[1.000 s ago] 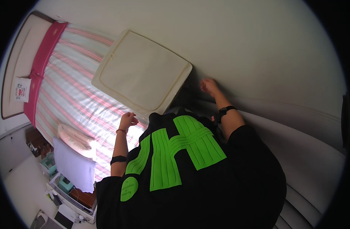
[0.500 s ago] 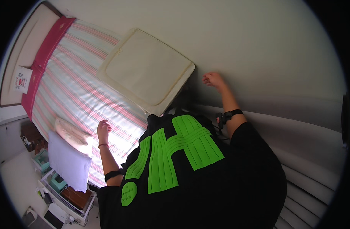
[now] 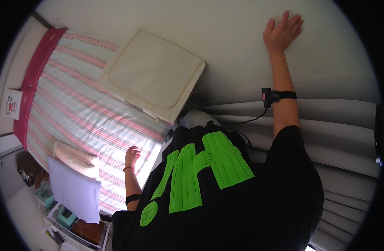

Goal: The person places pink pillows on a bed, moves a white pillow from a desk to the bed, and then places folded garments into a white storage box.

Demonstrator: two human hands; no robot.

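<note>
Right hand (image 3: 282, 31) lies flat, fingers spread, gripping nothing, on the pale wall (image 3: 242, 50) beyond the bed (image 3: 74, 108). Left hand (image 3: 132, 155) rests open and empty on the bed's striped sheet. One cream cushion (image 3: 152, 73) lies on the bed; two pillows (image 3: 72, 180) lie at its end.

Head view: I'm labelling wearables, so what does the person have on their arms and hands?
Both hands are bare, no gloves. The right wrist has a black strap with a small black device and a thin black cable running back to the body. The left arm has a thin red bracelet and a black band. Black short sleeves.
</note>
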